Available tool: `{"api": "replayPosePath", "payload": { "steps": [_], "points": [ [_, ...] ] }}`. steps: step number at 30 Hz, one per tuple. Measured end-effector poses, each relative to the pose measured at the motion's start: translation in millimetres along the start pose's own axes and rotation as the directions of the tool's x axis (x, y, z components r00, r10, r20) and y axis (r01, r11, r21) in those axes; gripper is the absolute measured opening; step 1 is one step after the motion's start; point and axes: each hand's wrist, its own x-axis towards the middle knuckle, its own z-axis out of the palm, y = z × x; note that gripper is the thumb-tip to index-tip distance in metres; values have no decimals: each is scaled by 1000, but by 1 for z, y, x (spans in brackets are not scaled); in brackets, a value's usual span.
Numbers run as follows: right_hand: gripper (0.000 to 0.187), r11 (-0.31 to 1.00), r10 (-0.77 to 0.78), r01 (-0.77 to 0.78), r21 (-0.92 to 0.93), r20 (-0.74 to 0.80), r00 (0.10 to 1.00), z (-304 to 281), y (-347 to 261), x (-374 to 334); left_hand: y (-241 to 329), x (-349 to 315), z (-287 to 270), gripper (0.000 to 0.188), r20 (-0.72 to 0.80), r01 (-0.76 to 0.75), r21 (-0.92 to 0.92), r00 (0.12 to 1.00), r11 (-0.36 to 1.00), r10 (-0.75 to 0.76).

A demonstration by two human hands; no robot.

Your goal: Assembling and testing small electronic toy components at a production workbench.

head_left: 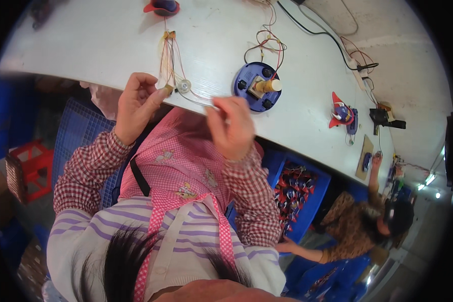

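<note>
My left hand (137, 106) is at the table's near edge, thumb and fingers pinching a small brownish circuit board (168, 89). Thin wires (169, 60) run from there up to another small board (169, 35) lying farther back. Touching the wires beside my left fingertips is a round metallic disc, perhaps a small speaker (184, 86). Red and dark wires (200, 101) curve from it to my right hand (231, 127), which is blurred by motion; its fingers look closed on their ends. Just beyond it is a round blue base (259, 86) with a pale cylinder (270, 86) on top.
A red and blue toy part (162, 7) lies at the back. Another toy (342, 111) and a power strip (360, 78) are to the right. A blue bin (307, 201) of toy parts stands below the table. A co-worker (357, 226) sits farther right.
</note>
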Motion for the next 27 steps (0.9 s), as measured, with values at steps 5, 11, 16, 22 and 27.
{"api": "replayPosePath", "payload": {
  "steps": [5,11,16,22,27],
  "points": [
    [14,941,333,-326,87,-81,940,-30,2,-16,4,10,1,22,0,-79,-43,997,996,79],
    [14,986,149,-156,64,100,984,9,-7,-4,-3,8,-13,27,-13,-254,535,951,806,309],
    [15,991,137,-137,-14,189,972,53,-2,14,-13,6,-11,28,34,-295,594,939,748,343],
    [14,996,61,-44,-79,229,971,68,4,18,-13,10,-12,26,-3,-177,497,979,849,206],
    [14,995,78,-61,-81,226,971,68,1,15,-11,9,-13,26,-48,-49,328,996,943,68]
  ]
}}
